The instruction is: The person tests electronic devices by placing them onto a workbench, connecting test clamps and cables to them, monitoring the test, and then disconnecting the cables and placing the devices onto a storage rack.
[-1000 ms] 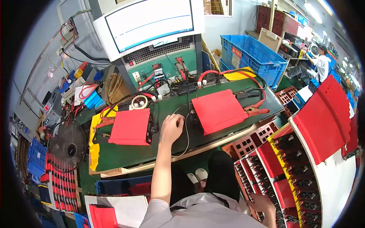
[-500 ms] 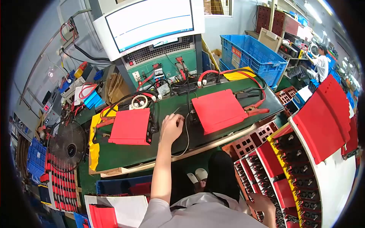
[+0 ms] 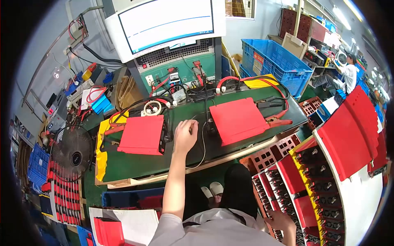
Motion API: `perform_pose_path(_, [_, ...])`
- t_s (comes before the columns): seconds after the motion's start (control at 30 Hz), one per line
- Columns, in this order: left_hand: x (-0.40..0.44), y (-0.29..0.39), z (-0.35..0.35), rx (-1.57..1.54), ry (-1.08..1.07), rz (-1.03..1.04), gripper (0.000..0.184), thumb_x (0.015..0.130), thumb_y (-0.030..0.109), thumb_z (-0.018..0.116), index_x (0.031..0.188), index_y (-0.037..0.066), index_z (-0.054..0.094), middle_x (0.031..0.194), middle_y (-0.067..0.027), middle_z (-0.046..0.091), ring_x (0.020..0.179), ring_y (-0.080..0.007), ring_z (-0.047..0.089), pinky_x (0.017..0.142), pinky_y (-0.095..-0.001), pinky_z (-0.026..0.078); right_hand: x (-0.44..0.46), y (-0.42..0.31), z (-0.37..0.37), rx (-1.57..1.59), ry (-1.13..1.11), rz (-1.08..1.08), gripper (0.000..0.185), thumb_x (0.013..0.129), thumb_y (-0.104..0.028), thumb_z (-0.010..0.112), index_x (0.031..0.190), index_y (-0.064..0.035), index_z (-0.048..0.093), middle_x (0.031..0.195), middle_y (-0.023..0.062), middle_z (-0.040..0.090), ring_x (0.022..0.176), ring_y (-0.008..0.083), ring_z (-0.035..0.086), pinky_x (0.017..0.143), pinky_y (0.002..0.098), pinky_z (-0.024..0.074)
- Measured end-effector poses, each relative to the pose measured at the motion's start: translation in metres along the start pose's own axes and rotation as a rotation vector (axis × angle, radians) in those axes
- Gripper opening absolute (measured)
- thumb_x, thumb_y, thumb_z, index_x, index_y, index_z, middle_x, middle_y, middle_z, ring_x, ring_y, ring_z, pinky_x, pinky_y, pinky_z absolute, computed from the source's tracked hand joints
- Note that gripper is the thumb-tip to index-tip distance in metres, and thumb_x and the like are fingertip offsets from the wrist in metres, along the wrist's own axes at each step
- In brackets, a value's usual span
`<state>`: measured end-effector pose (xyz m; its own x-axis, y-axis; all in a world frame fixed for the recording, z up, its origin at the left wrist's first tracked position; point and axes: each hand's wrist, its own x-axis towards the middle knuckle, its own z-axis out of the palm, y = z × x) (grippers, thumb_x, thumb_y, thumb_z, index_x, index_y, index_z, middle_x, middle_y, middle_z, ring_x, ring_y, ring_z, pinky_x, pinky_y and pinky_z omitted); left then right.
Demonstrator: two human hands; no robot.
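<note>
My left hand rests on the green bench mat between two flat red units, its fingers curled together; whatever they may hold is hidden. A thin grey cable runs just beside it. The left red unit has a red clamp at its left side. The right red unit has a red clamp and a black clamp at its right. Low on the right, my right hand is at the stacked units, fingers bent, their tips partly hidden.
A monitor stands behind the bench. A fan is at the left. Blue crates stand back right, near a seated person. Stacked red units rise at the right.
The whole view has shifted slightly, with the monitor and bench sitting a little further right and lower. My hands keep nearly the same pose and place.
</note>
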<state>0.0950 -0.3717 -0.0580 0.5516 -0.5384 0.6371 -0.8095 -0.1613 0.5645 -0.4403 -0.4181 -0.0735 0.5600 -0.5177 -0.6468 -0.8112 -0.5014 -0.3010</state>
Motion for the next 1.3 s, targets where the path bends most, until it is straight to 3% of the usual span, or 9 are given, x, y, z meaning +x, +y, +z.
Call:
perform_pose_path(0.27, [-0.007, -0.001, -0.001, 0.129, -0.216, -0.006, 0.012, 0.096, 0.016, 0.069, 0.103, 0.009, 0.074, 0.102, -0.0091, 0.069, 0.101, -0.0343, 0.062, 0.091, -0.0463, 0.050, 0.014, 0.008, 0.009, -0.039, -0.089, 0.019, 0.059, 0.100, -0.044, 0.060, 0.147, -0.0061, 0.059, 0.139, 0.0207, 0.066, 0.128, 0.0373, 0.064, 0.110, 0.0462, 0.0502])
perform_pose_path(0.43, [-0.006, -0.004, -0.001, 0.157, -0.230, 0.025, 0.012, 0.096, 0.018, 0.068, 0.103, 0.009, 0.074, 0.101, -0.0097, 0.068, 0.103, -0.0343, 0.064, 0.091, -0.0470, 0.051, 0.049, 0.012, 0.043, 0.091, 0.289, -0.037, 0.033, 0.099, -0.030, 0.061, 0.118, -0.0099, 0.078, 0.095, 0.0224, 0.076, 0.091, 0.0380, 0.077, 0.085, 0.0475, 0.0601])
perform_pose_path(0.57, [-0.004, 0.001, -0.005, 0.116, -0.212, 0.046, 0.009, 0.095, 0.013, 0.067, 0.099, 0.007, 0.073, 0.097, -0.0108, 0.069, 0.097, -0.0360, 0.064, 0.086, -0.0477, 0.052, 0.087, 0.016, 0.077, 0.404, 0.388, -0.035, 0.025, 0.097, -0.021, 0.066, 0.115, -0.0109, 0.079, 0.085, 0.0199, 0.076, 0.080, 0.0343, 0.077, 0.073, 0.0439, 0.0597])
perform_pose_path(0.67, [-0.004, 0.003, -0.003, 0.088, -0.194, 0.061, 0.008, 0.096, 0.012, 0.067, 0.097, 0.007, 0.073, 0.095, -0.0105, 0.070, 0.094, -0.0361, 0.064, 0.085, -0.0476, 0.053, 0.106, -0.024, 0.036, 0.161, 0.442, -0.184, 0.020, 0.098, -0.017, 0.065, 0.111, -0.0106, 0.079, 0.083, 0.0185, 0.075, 0.074, 0.0349, 0.075, 0.067, 0.0441, 0.0587])
perform_pose_path(0.87, [-0.004, -0.001, -0.003, 0.038, -0.118, 0.098, 0.006, 0.096, 0.012, 0.067, 0.095, 0.007, 0.071, 0.092, -0.0092, 0.071, 0.089, -0.0344, 0.065, 0.082, -0.0460, 0.053, 0.143, -0.126, -0.099, 0.259, 0.956, -0.643, 0.015, 0.101, -0.007, 0.062, 0.109, -0.0011, 0.074, 0.087, 0.0171, 0.074, 0.077, 0.0303, 0.073, 0.067, 0.0374, 0.0554])
perform_pose_path(1.0, [-0.002, 0.002, -0.005, 0.011, -0.105, 0.064, 0.009, 0.098, 0.015, 0.065, 0.098, 0.008, 0.071, 0.094, -0.0088, 0.072, 0.093, -0.0341, 0.066, 0.084, -0.0466, 0.052, 0.141, -0.182, -0.172, 0.398, 0.984, -0.725, 0.018, 0.101, -0.005, 0.064, 0.114, -0.0001, 0.074, 0.093, 0.0140, 0.075, 0.086, 0.0246, 0.074, 0.079, 0.0337, 0.0566])
perform_pose_path(1.1, [-0.004, 0.001, -0.004, -0.011, -0.103, 0.035, 0.011, 0.099, 0.017, 0.064, 0.099, 0.008, 0.071, 0.095, -0.0089, 0.072, 0.095, -0.0344, 0.066, 0.085, -0.0467, 0.052, 0.154, -0.205, -0.200, 0.328, 0.995, -0.864, 0.021, 0.100, -0.011, 0.067, 0.119, -0.0012, 0.073, 0.108, 0.0174, 0.074, 0.102, 0.0328, 0.071, 0.090, 0.0393, 0.0550])
perform_pose_path(1.23, [-0.003, 0.001, -0.004, -0.033, -0.054, 0.081, 0.009, 0.098, 0.013, 0.066, 0.097, 0.006, 0.071, 0.090, -0.0094, 0.072, 0.085, -0.0330, 0.065, 0.080, -0.0457, 0.052, 0.185, -0.207, -0.185, -0.079, 1.045, -0.890, 0.033, 0.102, -0.023, 0.066, 0.129, -0.0051, 0.069, 0.128, 0.0140, 0.070, 0.123, 0.0356, 0.062, 0.109, 0.0476, 0.0441])
perform_pose_path(1.3, [-0.003, -0.002, -0.001, -0.038, -0.034, 0.127, 0.008, 0.097, 0.012, 0.067, 0.096, 0.005, 0.071, 0.087, -0.0091, 0.071, 0.082, -0.0322, 0.064, 0.078, -0.0449, 0.053, 0.191, -0.198, -0.168, -0.079, 1.104, -0.851, 0.033, 0.103, -0.019, 0.060, 0.132, -0.0058, 0.068, 0.137, 0.0140, 0.067, 0.130, 0.0332, 0.060, 0.112, 0.0482, 0.0412])
